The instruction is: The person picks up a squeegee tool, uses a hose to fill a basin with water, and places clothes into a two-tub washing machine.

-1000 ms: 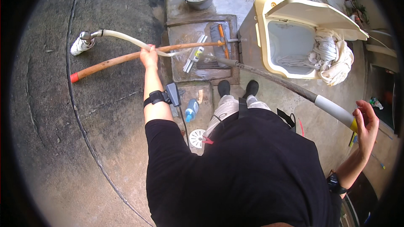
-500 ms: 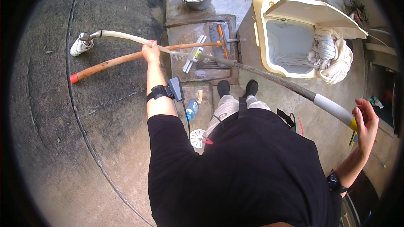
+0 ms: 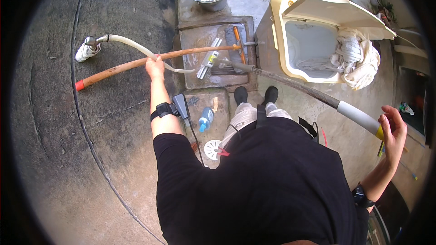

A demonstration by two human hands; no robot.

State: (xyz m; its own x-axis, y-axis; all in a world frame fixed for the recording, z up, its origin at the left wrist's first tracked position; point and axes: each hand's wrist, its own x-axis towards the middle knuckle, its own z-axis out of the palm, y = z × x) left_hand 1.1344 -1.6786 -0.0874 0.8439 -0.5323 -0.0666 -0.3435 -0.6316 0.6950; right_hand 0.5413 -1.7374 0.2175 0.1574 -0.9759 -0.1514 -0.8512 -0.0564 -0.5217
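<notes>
My left hand (image 3: 155, 67) is closed around a pale flexible hose (image 3: 129, 41). The hose arcs from a metal tap (image 3: 92, 41), and its free end droops over the sunken drain area. In that area lies a mop head with white bars and a yellow-green centre (image 3: 209, 64). Its long grey, white and yellow mop handle (image 3: 309, 90) slants to the right. My right hand (image 3: 395, 131) is at the handle's yellow end, which touches it by the thumb; the fingers are stretched and apart. A wooden pole with an orange scraper head (image 3: 200, 50) passes beneath the hose.
A metal basin (image 3: 213, 3) stands at the back. To the right is a cream lidded bin (image 3: 275, 41) with white cloth (image 3: 359, 59) over its rim. A blue bottle (image 3: 206, 119) and a white round drain cover (image 3: 212, 149) lie near my legs. A black cable (image 3: 86, 138) crosses the left floor.
My left hand has moved slightly left and toward me with the hose, whose free end has dropped lower. My right hand and the mop handle have stayed nearly still.
</notes>
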